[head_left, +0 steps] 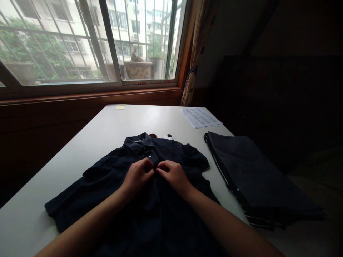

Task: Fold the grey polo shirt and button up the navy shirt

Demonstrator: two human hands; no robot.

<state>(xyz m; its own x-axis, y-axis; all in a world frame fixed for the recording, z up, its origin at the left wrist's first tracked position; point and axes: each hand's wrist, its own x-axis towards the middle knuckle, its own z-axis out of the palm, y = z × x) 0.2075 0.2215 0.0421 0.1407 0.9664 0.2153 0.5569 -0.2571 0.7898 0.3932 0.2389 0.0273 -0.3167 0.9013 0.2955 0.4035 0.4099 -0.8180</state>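
Note:
A dark navy short-sleeved shirt (107,189) lies spread face up, its collar pointing toward the window and pale buttons running down the front. Over the upper part of the button placket, my left hand (139,171) pinches the cloth between thumb and fingers. Close beside it, my right hand (170,173) pinches the other side of the same placket. The two sets of fingertips almost meet just below a visible button (149,156). Whatever small part sits between the fingertips is hidden.
The shirt rests on a white table (93,132). A folded stack of dark cloth (249,171) lies at the right edge. Printed papers (200,117) and a yellow sticky note (120,106) are at the far end. A white roll (169,136) and a brown round object (153,135) sit behind the collar.

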